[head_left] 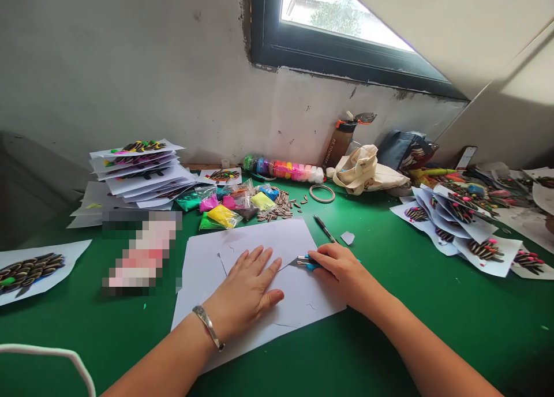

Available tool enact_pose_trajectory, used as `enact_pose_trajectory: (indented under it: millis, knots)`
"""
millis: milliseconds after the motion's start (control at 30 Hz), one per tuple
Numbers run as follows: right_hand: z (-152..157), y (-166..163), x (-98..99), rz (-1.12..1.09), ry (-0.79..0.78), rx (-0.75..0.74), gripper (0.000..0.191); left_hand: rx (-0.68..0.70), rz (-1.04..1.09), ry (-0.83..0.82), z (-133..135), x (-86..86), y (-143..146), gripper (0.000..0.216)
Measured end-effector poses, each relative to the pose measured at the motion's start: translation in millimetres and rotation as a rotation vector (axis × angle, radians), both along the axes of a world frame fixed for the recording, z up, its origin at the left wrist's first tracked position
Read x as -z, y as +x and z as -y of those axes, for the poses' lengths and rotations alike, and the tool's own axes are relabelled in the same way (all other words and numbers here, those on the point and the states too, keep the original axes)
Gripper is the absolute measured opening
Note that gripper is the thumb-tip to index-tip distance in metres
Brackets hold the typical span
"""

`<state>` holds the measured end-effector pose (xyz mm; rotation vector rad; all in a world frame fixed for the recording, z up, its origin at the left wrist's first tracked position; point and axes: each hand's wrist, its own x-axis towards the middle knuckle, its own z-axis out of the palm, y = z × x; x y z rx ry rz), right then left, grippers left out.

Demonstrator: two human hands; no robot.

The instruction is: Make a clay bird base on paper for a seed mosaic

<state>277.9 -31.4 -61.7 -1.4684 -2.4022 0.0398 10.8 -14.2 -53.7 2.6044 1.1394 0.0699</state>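
White paper sheets (298, 296) lie overlapped on the green table (389, 316) in front of me. My left hand (246, 284) rests flat on the paper with its fingers spread, a metal bracelet on the wrist. My right hand (341, 270) is closed around a small blue cutter knife (306, 262), whose tip touches the paper's edge just right of my left fingertips. A black pen (324, 228) and a small paper scrap (347, 238) lie just beyond my right hand.
Bags of coloured clay (225, 209) and loose sunflower seeds (281, 209) sit behind the paper. A stack of seed pictures (138, 175) stands at the left, more pictures (467, 229) at the right. A clay tube (283, 169), a tape ring (322, 193), a cloth bag (363, 169) and a bottle (341, 140) line the wall.
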Motion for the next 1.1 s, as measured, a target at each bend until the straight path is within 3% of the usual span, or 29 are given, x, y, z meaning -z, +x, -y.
enact_pose_trajectory:
  millis: [733,1100]
  knots:
    - [19.9,-25.9,-8.0,-0.016,-0.067,0.038,0.028,0.014,-0.03,0.051,3.1,1.1,2.4,0.069]
    - [27.1,-43.0,-10.1,-0.043,-0.079,0.029,0.029,0.0,-0.075,-0.02,5.3,-6.1,6.4,0.078]
